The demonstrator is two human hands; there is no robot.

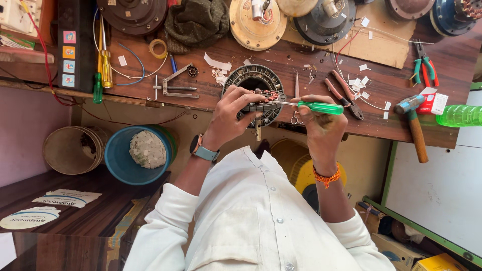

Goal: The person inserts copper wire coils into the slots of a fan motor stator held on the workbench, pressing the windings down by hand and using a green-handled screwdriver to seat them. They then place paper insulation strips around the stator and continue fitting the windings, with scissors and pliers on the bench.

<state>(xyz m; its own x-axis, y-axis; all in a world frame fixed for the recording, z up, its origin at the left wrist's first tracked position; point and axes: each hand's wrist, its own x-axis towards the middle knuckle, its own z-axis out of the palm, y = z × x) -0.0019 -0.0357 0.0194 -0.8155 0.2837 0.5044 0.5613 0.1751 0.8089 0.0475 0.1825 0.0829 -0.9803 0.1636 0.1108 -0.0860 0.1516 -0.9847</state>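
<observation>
A round slotted motor stator with copper windings lies at the near edge of the wooden workbench. My left hand, with a watch on the wrist, grips the stator's near rim. My right hand, an orange thread band on its wrist, holds a green-handled screwdriver. The screwdriver's metal tip points left into the stator's windings.
Red-handled pliers, a hammer, green-handled cutters, a yellow screwdriver, a green bottle and motor housings crowd the bench. Below it stand a blue tub and a tan bucket.
</observation>
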